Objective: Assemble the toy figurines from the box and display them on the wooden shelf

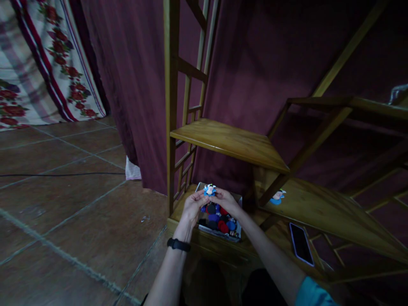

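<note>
Between my two hands is a small blue and white figurine (209, 190), pinched by the fingertips from both sides. My left hand (192, 205) grips its left side, and a dark band circles that wrist. From the right, my right hand (225, 200) closes on the other side. Below the hands sits an open box (234, 238) of small red, blue and black items, too small to name exactly. A similar blue and white figurine (277, 197) stands on the shelf to the right.
A wooden shelf board (229, 140) juts out above and beyond my hands, with an upright post (172, 106) on its left. A phone (301, 243) lies at lower right. Maroon curtain (140, 93) hangs behind, and a cable (63, 174) crosses the tiled floor.
</note>
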Demonstrator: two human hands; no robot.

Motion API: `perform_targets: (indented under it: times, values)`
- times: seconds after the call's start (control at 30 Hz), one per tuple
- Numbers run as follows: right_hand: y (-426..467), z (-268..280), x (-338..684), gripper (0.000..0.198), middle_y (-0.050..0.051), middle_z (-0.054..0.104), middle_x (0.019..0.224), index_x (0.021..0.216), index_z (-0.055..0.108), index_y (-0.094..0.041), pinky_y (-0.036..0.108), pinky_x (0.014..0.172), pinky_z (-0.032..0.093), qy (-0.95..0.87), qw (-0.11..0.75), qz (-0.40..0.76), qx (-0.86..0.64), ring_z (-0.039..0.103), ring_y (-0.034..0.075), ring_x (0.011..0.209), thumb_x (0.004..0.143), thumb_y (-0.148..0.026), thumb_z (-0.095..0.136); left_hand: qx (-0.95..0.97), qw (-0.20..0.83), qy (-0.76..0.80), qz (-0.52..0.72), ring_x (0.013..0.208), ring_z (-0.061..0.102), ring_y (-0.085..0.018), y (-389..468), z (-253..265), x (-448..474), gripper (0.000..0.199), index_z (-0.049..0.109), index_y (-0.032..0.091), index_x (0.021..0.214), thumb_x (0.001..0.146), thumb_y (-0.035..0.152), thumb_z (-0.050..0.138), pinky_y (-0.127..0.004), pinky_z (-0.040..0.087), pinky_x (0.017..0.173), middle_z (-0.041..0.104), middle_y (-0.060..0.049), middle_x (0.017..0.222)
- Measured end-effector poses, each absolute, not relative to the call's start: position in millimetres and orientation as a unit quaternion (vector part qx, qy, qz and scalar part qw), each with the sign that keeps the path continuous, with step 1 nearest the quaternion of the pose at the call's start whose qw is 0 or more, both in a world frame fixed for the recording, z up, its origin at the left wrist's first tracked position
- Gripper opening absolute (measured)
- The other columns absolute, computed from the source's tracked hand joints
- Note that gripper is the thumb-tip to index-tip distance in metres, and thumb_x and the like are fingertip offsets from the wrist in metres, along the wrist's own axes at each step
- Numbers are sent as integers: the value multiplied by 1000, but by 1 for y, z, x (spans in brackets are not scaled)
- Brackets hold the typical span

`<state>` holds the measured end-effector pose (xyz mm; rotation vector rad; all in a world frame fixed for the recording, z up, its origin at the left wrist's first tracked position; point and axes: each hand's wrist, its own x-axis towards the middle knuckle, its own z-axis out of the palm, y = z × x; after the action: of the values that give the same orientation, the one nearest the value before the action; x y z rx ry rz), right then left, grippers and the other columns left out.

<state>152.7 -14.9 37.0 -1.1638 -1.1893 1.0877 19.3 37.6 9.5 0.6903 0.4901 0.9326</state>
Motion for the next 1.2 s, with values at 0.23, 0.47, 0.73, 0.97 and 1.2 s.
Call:
perform_targets:
  times: [0.23,0.47,0.73,0.97,1.2]
  values:
    - [-21,39,154,44,2,70,97,97,65,-20,38,92,45,-492,563,456,-483,64,19,90,60,-39,77,331,821,213,413,71,67,-14,35,11,19,46,67,11,96,53,12,82,-24,52,74,72,-9,85]
    - [-26,51,153,42,2,71,91,93,67,-19,38,89,45,-498,538,459,-502,64,18,83,59,-41,77,352,845,173,365,81,66,-15,34,17,15,40,67,11,98,59,12,78,-25,52,80,70,-11,96]
    - [-26,43,148,43,3,70,91,98,66,-18,36,85,48,-476,545,476,-500,65,18,80,62,-41,75,344,830,189,397,72,66,-14,32,13,15,41,67,9,93,55,13,81,-25,52,74,72,-10,85]
    - [-29,45,145,43,3,71,93,98,66,-19,36,84,50,-475,546,477,-498,66,19,82,62,-40,75,352,820,186,411,72,66,-15,29,12,16,39,68,9,91,55,16,81,-27,52,76,72,-10,84]
    - [-34,38,147,45,3,70,93,100,64,-19,39,88,48,-487,549,461,-499,65,20,88,63,-43,74,376,811,190,407,76,66,-17,25,11,18,42,68,10,94,54,17,81,-29,51,79,72,-10,85]
